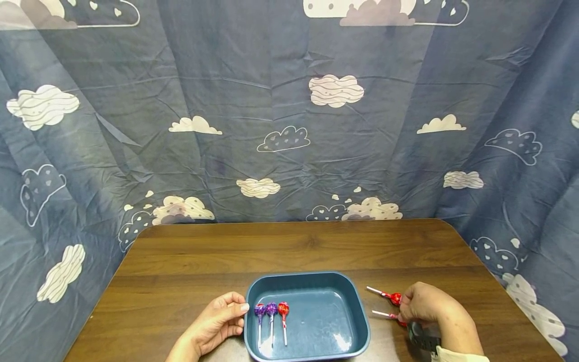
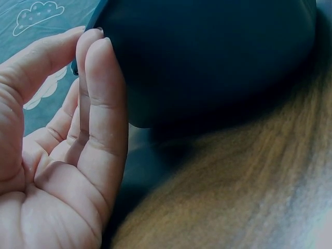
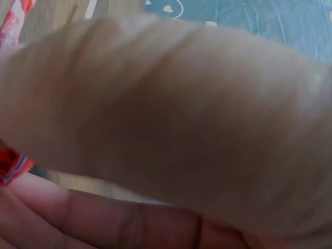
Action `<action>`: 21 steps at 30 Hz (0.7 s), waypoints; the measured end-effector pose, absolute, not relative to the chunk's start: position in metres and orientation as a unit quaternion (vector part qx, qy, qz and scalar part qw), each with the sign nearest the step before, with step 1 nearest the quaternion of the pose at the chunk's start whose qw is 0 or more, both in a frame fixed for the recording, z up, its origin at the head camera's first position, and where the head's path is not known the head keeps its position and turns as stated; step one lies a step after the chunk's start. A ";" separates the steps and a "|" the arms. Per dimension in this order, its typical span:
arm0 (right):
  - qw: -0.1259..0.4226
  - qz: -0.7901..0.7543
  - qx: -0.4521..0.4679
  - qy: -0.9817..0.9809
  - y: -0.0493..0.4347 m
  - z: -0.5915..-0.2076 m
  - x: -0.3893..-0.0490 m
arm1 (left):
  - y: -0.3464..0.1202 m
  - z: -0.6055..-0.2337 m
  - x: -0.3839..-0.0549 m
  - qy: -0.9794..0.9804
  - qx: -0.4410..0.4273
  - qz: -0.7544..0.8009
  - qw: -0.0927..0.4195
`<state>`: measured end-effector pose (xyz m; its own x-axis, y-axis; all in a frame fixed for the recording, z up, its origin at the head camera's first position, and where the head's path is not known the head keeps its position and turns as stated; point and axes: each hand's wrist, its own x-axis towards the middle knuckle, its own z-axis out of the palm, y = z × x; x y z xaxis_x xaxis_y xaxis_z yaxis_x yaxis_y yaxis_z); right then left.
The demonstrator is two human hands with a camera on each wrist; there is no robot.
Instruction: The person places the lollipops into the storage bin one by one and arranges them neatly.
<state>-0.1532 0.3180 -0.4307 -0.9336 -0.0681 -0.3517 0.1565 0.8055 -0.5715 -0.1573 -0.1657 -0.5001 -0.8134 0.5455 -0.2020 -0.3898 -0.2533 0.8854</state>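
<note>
My left hand [image 1: 217,322] pinches the left rim of a blue rectangular tray [image 1: 312,275], thumb over the edge and fingers against the outer wall. The tray's dark side [image 2: 218,62] fills much of the left wrist view. Inside, at the left, two purple lollipops [image 1: 271,308] and a red lollipop [image 1: 283,308] lie in a row, sticks towards me. To the right of the tray, my right hand [image 1: 427,304] pinches a red lollipop [image 3: 9,165] by its wrapped head, mostly hidden by the fingers. Another red lollipop [image 1: 395,298] lies just beyond, its head right at the fingers.
The brown wooden table [image 1: 203,251] extends behind and on both sides of the tray. A dark blue curtain [image 1: 253,85] with cloud prints hangs along the back and sides. A black band [image 1: 422,338] is on the right wrist.
</note>
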 end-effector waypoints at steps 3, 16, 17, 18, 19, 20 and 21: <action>0.179 -0.301 0.025 0.936 0.317 -0.428 -0.153 | -0.165 -0.500 -0.157 0.533 0.074 0.789 0.297; 0.152 -0.343 -0.059 0.925 0.315 -0.416 -0.151 | -0.166 -0.499 -0.157 0.534 0.071 0.788 0.299; 0.153 -0.346 -0.063 0.923 0.315 -0.416 -0.151 | -0.166 -0.500 -0.157 0.534 0.070 0.788 0.298; 0.155 -0.351 -0.066 0.921 0.315 -0.415 -0.151 | -0.165 -0.500 -0.157 0.534 0.070 0.788 0.298; 0.155 -0.352 -0.069 0.920 0.315 -0.415 -0.152 | -0.165 -0.500 -0.157 0.534 0.070 0.788 0.297; 0.156 -0.354 -0.069 0.920 0.315 -0.415 -0.152 | -0.165 -0.500 -0.157 0.534 0.069 0.788 0.297; 0.157 -0.354 -0.069 0.920 0.314 -0.415 -0.152 | -0.166 -0.500 -0.157 0.534 0.071 0.789 0.296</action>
